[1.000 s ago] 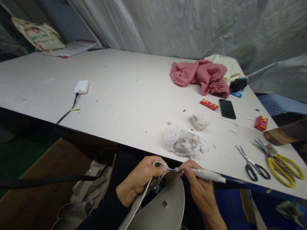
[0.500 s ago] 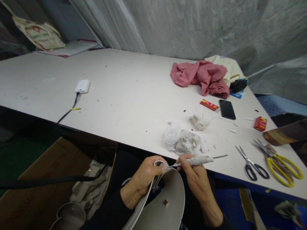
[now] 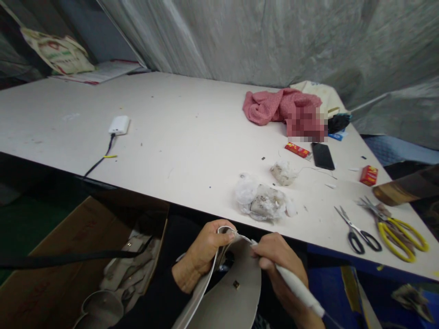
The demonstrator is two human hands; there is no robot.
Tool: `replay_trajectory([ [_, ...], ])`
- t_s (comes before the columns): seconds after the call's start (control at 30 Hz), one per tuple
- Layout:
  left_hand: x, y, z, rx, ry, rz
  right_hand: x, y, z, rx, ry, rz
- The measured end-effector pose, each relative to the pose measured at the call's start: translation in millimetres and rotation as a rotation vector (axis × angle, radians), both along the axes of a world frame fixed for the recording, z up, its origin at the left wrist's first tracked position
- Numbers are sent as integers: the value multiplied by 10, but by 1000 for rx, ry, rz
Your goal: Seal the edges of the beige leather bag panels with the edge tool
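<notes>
My left hand is closed round the top edge of a grey bag piece, held below the table's front edge. The thumb presses on a small metal ring at the rim. My right hand grips a white pen-shaped tool, whose tip touches the rim beside that ring. The tool's body slants down to the right, along my wrist.
On the white table lie dirty white rags, black scissors, yellow scissors, a black phone, a pink cloth, red boxes and a white charger. A cardboard box with grey pieces stands at the lower left.
My right hand has turned the white tool: its rear end swung from pointing right over the table edge down toward my wrist. The left hand kept its hold.
</notes>
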State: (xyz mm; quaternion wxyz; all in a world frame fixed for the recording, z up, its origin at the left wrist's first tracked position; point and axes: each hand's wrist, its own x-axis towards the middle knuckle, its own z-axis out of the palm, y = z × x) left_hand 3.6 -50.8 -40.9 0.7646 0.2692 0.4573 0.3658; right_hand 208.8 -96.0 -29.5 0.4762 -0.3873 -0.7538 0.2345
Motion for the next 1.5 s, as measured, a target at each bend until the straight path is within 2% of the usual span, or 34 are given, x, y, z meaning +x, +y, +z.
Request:
replay_trajectory([
  [0.1,-6,-20,48,5,13,-9,-4,-63,-15,-137,160,-152],
  [0.2,-9,-57,83,31,40,-14,-50,-112,-61,-207,177,-298],
  [0.27,-14,-95,112,70,74,-26,-102,-125,-67,-270,158,-325],
  [0.5,-68,-244,310,315,289,-87,-328,-187,15,-514,188,-196],
  [0.67,-84,-355,375,510,453,-95,-430,-248,28,-604,120,-159],
  [0.87,-100,-519,443,604,534,-42,-495,-362,50,-597,82,-140],
  [1.03,-116,-597,489,651,562,17,-539,-462,172,-614,128,-142],
  [1.27,-141,-701,526,753,605,-121,-534,-487,338,-749,319,-97],
  [1.5,-275,-670,578,703,457,-286,-550,-506,215,-751,373,-155],
])
